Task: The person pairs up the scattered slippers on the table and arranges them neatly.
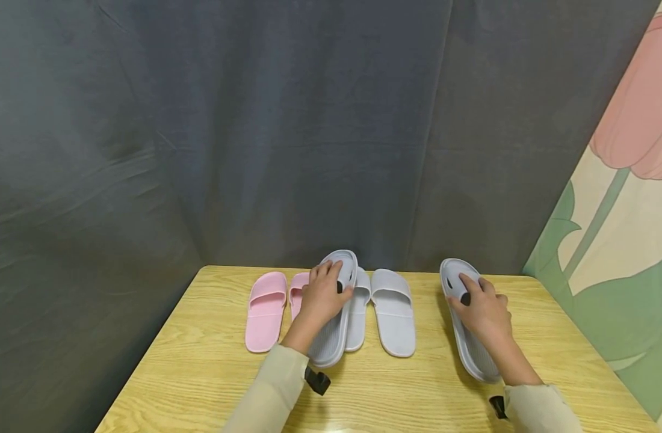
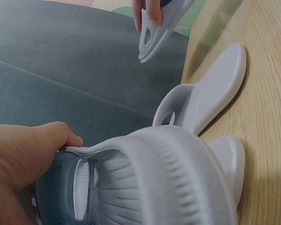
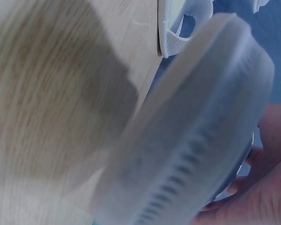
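Observation:
My left hand [image 1: 322,294] grips a blue-grey slipper [image 1: 331,349] by its strap, thumb on one side and fingers over the top. Held above the table, this slipper partly covers a pink slipper and a pale grey slipper behind it. Farther right, my right hand [image 1: 485,310] holds a matching blue-grey slipper [image 1: 472,355] by the strap. That slipper is also raised, and its shadow falls on the wood in the right wrist view, where its ridged edge [image 3: 178,140] fills the middle. Both held slippers have a dark mark on the strap.
On the wooden table [image 1: 190,361] a pink slipper [image 1: 266,313] lies left of its partly hidden mate [image 1: 298,285]. Beside them sit two pale grey slippers, one half covered [image 1: 357,325], one in full view [image 1: 394,319]. A dark curtain [image 1: 309,150] hangs behind; a flower-patterned panel [image 1: 634,240] stands right.

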`<state>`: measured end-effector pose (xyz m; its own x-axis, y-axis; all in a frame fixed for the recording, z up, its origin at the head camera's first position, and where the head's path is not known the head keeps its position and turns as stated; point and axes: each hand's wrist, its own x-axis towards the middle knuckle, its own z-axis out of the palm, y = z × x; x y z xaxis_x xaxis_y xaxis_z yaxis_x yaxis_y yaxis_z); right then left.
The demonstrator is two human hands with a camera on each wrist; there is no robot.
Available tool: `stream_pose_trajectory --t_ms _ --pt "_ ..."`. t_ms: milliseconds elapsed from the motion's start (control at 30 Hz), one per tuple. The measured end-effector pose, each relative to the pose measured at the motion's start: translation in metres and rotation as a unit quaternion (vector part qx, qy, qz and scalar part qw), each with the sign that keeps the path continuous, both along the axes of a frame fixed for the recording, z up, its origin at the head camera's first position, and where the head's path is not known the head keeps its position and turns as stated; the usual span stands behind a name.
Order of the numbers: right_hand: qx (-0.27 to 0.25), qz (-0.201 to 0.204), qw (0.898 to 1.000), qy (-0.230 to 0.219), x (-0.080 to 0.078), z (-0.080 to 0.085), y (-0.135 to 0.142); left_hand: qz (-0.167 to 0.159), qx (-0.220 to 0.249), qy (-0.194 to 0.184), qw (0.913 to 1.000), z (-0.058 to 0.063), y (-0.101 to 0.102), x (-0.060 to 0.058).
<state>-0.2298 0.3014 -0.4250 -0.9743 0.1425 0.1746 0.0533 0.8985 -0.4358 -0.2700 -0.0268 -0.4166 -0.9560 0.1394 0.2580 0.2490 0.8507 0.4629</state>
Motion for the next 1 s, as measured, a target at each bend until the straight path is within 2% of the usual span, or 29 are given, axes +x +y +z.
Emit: stream_pose_trajectory --t_ms 467,1000 --pt "0.005 0.003 1.0 0.001 -0.001 0.002 0.002 -0.011 0.004 0.007 0.9999 -0.001 0.016 -0.001" --pt "0.008 0.009 1.0 0.007 -0.004 0.002 -0.005 -0.018 -0.006 -0.003 0.9998 0.002 0.035 0.0"
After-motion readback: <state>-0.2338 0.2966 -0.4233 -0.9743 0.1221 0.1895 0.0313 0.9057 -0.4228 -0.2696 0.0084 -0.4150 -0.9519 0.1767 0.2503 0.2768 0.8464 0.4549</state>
